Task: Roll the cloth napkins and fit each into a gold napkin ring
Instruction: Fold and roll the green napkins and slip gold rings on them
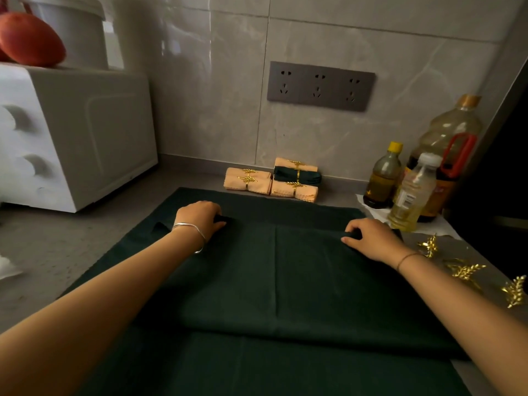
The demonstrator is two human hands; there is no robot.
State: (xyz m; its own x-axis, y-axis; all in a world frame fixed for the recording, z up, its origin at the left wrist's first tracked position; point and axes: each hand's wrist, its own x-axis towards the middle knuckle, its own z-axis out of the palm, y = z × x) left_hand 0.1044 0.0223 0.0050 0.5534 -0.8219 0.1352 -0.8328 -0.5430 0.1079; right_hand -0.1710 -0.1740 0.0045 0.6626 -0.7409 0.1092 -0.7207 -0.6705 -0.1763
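A dark green cloth napkin [274, 281] lies spread on the grey counter, folded over itself with its far edge between my hands. My left hand [201, 217] pinches that edge at the left. My right hand [368, 237] pinches it at the right. Several loose gold leaf napkin rings [465, 271] lie on the counter to the right of my right wrist. By the wall sits a pile of rolled napkins in gold rings: peach rolls [248, 181] and one dark green roll [297, 175].
A white appliance [71, 132] stands at the left with an orange-red fruit [28, 38] on top. Oil bottles [414, 190] stand on white paper at the right. A grey socket strip [320, 85] is on the tiled wall.
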